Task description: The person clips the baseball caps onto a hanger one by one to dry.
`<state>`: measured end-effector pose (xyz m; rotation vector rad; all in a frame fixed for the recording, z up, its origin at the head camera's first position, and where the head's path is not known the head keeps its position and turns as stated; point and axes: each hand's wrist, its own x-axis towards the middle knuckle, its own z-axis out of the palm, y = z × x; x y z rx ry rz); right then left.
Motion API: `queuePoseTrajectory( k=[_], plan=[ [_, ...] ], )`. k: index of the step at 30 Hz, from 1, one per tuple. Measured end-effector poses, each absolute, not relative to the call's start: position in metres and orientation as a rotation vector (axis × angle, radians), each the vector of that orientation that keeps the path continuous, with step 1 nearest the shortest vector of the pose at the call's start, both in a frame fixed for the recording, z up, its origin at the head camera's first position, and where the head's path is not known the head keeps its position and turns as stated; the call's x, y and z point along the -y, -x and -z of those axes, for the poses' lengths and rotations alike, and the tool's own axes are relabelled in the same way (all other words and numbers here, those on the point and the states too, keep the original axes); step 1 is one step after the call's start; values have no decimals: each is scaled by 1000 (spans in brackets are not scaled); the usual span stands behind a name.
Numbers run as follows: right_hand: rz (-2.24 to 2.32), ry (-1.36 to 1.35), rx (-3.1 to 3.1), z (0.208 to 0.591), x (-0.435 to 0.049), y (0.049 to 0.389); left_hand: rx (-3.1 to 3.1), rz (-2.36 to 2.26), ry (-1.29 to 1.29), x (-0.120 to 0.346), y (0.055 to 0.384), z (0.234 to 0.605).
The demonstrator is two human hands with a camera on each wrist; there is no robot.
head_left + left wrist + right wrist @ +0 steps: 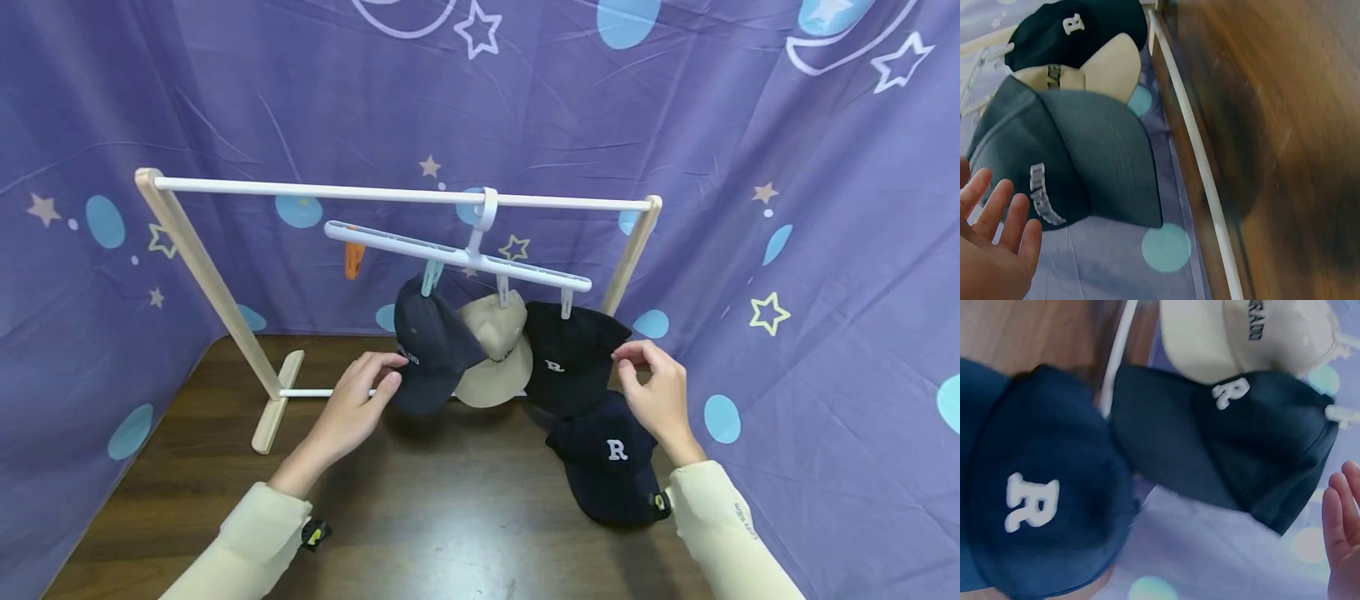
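Note:
Three caps hang side by side from clips on a white hanger (420,247): a dark grey-blue cap (429,337), a beige cap (491,327) and a black cap (566,379) with a small white R. My left hand (356,406) is at the left side of the grey-blue cap, fingers relaxed; the left wrist view shows its fingers (1015,222) extended in front of the lettering. At the black cap's right edge is my right hand (658,390), with fingers (1333,519) fairly straight and nothing gripped. Below it, a navy cap (600,467) with a large white R rests on the table.
The hanger hooks over the white top rod (315,192) of a wooden-ended rack (210,275). An orange clip (354,260) at the hanger's left holds nothing. A lower white rod (1194,137) runs near the brown table (420,533). A patterned purple curtain (525,108) stands behind.

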<state>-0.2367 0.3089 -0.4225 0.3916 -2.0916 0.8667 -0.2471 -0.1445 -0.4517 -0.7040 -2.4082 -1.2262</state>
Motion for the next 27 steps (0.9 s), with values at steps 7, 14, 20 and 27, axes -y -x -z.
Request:
queuePoseTrajectory(
  k=[7,14,20,27],
  plan=[
    [-968,-220,2139,447,-332,237,2443,1250,752,126,233,458],
    [-992,-119,2215,470,-345,241,2437,1306,775,104,222,463],
    [-1010,-80,2255,486,-351,247,2438,1327,801,87,215,466],
    [-996,-45,2338,498,-357,251,2449,1328,835,74,210,469]
  ],
)
